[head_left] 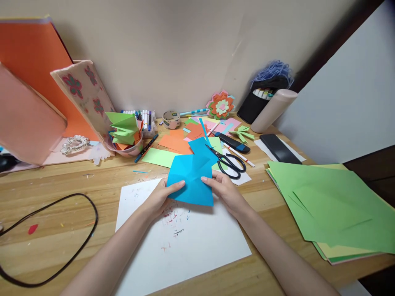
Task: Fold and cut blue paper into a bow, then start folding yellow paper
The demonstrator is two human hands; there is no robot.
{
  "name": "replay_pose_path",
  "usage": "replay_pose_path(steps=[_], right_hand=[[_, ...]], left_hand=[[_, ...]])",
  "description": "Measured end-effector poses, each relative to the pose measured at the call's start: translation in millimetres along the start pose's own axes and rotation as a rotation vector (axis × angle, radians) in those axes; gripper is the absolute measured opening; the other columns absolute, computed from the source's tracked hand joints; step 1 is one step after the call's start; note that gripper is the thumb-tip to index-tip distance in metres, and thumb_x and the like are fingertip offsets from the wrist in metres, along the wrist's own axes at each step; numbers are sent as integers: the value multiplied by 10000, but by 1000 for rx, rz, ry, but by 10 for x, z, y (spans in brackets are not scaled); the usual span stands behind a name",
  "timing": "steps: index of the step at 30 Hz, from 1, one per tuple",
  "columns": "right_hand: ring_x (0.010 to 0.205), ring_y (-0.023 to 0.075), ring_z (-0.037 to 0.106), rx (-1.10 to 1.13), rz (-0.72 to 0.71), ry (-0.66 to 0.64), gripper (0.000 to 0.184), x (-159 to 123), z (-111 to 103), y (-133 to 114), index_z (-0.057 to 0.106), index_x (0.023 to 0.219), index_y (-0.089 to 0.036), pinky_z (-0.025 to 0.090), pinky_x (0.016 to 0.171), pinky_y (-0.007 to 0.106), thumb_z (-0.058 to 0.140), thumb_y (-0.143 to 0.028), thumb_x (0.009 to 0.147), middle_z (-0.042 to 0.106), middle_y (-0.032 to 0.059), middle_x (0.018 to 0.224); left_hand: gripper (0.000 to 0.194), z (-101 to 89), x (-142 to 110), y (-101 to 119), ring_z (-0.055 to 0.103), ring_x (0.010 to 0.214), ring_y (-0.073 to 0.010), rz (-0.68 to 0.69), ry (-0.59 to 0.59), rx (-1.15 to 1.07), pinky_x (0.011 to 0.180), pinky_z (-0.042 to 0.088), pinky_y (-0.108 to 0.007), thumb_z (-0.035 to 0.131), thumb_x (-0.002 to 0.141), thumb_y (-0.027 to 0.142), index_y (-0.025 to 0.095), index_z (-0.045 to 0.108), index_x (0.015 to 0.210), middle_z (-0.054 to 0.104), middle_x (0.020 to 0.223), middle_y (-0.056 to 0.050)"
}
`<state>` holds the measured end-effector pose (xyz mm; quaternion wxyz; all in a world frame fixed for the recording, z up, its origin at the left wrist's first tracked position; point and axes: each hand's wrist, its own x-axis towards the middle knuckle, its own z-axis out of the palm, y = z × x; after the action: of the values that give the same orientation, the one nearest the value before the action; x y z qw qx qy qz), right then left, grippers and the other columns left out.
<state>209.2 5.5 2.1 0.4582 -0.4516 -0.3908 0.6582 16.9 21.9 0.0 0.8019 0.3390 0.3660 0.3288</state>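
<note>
A creased blue paper sheet [190, 179] is held up between both hands above a white sheet [185, 242] marked with scribbles. My left hand [160, 199] pinches its lower left edge, thumb on top. My right hand [224, 190] grips its right edge, thumb pressed on the paper. Black scissors [227, 162] lie just behind the right hand.
A stack of green paper [333, 205] lies at right, a phone [279, 148] behind it. Orange and green cut sheets [175, 144], markers [145, 117], a bowl of folded green paper [125, 131] and a paper flower [220, 105] stand at the back. A black cable [77, 246] loops at left.
</note>
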Motion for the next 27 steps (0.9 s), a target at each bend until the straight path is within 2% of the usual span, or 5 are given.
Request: replay_pose_path(steps=[3, 8, 11, 14, 27], right_hand=[[788, 178, 588, -73, -48, 31, 325, 18, 6, 34, 558, 968, -196, 472, 717, 319, 649, -399, 731, 628, 32, 844], [1091, 212, 499, -526, -449, 426, 610, -39, 82, 41, 343, 1301, -284, 440, 901, 384, 625, -338, 762, 481, 85, 1251], [1303, 220, 293, -893, -591, 346, 508, -108, 145, 14, 364, 1327, -334, 284, 1063, 426, 526, -309, 846, 310, 29, 1431], [1346, 216, 219, -1073, -616, 205, 452, -140, 181, 21, 370, 1342, -334, 212, 1101, 444, 442, -297, 897, 291, -10, 1463], [1315, 186, 314, -1010, -674, 84, 461, -145, 211, 48, 373, 1354, -311, 318, 1069, 424, 440, -230, 904, 474, -22, 1355]], left_hand=[[401, 16, 16, -13, 651, 883, -252, 12, -13, -13, 797, 501, -367, 665, 745, 326, 116, 630, 1085, 687, 1010, -142], [364, 27, 36, -45, 641, 932, -247, 33, -26, 16, 826, 493, -360, 635, 778, 303, 125, 627, 1095, 678, 1051, -141], [364, 41, 29, -55, 629, 967, -254, 52, -60, 21, 859, 478, -379, 635, 779, 287, 130, 621, 1107, 659, 1097, -146], [356, 52, 21, -60, 621, 985, -256, 65, -60, 24, 896, 456, -395, 646, 769, 278, 129, 626, 1092, 652, 1113, -143], [405, 34, -9, -26, 613, 990, -278, 47, 10, -82, 853, 477, -394, 618, 764, 404, 152, 636, 1081, 669, 1070, -119]])
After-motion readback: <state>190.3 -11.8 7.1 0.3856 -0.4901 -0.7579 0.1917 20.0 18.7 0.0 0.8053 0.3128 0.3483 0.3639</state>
